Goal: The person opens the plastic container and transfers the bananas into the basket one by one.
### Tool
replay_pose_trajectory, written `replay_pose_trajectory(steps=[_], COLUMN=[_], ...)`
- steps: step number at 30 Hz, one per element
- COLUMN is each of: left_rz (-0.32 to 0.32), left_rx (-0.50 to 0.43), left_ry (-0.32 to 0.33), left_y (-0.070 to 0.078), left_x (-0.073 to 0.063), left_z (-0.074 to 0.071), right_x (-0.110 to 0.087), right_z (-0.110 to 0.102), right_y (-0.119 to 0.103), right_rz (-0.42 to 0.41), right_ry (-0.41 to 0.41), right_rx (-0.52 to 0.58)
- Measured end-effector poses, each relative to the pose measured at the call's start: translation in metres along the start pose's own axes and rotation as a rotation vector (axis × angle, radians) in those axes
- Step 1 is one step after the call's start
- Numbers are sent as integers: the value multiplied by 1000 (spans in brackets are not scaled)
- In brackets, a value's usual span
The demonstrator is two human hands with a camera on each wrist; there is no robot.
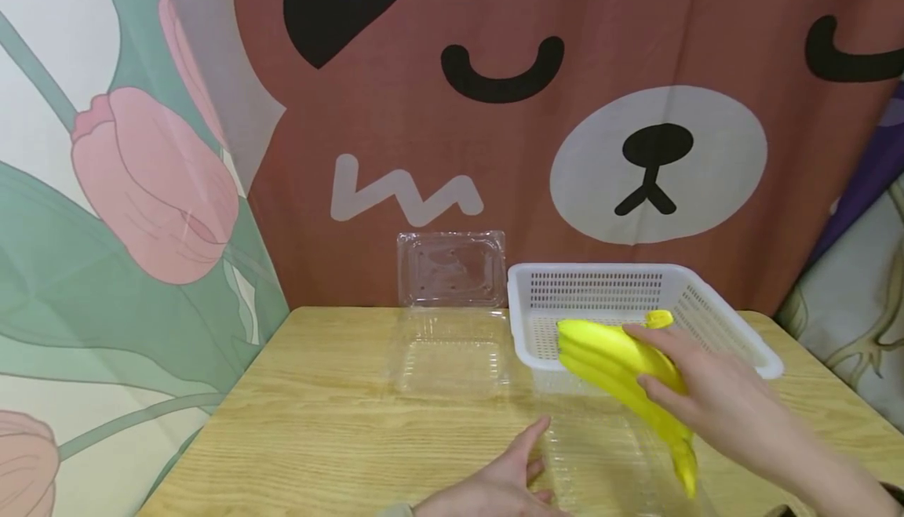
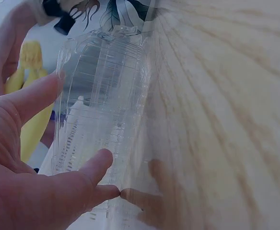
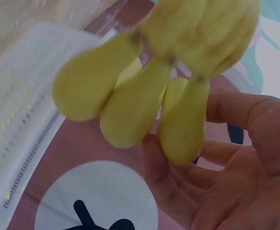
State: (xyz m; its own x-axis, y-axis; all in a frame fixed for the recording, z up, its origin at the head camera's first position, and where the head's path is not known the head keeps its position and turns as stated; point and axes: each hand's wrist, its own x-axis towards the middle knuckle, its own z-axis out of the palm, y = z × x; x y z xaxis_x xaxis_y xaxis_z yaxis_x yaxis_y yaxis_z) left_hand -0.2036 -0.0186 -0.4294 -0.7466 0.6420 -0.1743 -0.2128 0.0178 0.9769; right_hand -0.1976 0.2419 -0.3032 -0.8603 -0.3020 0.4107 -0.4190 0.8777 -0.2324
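A bunch of yellow bananas (image 1: 621, 368) is held by my right hand (image 1: 713, 391), fingers on one side and thumb on the other. It hangs tilted above a clear plastic box (image 1: 586, 454) near the table's front. Several banana ends (image 3: 135, 115) point out past the fingers in the right wrist view. My left hand (image 1: 494, 478) is at the left side of that box; in the left wrist view its extended fingers (image 2: 99, 167) touch the clear wall. A small yellow piece (image 1: 659, 318) shows beyond my right fingers; I cannot tell whether it belongs to the bunch.
A white perforated basket (image 1: 734, 336) stands at the back right of the wooden table (image 1: 311, 423). To its left sits another clear box (image 1: 452, 368) with its lid (image 1: 452, 270) raised. A curtain (image 1: 395, 109) with a bear print hangs behind the table.
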Motion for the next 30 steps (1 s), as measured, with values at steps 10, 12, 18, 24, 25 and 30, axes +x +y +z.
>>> replay_pose_trajectory(steps=[10,12,18,24,25,30], left_rz=[-5,-6,-14,-28,-32,-37], left_rx=[-36,-31,-33,-26,-26,-17], left_ry=[33,35,9,-11,-11,-17], left_y=[-2,-1,0,0,0,0], left_x=[2,2,2,3,3,2], left_z=[2,2,1,-2,-2,-3], right_x=[52,61,85,100,102,109], right_z=[-17,-15,1,27,31,50], right_y=[21,25,42,60,63,75], right_rz=[-143,-139,-181,-144,-132,-88], right_ry=[4,-10,-38,-84,-96,-147], right_rx=[-89,-110,-111,-32,-23,12])
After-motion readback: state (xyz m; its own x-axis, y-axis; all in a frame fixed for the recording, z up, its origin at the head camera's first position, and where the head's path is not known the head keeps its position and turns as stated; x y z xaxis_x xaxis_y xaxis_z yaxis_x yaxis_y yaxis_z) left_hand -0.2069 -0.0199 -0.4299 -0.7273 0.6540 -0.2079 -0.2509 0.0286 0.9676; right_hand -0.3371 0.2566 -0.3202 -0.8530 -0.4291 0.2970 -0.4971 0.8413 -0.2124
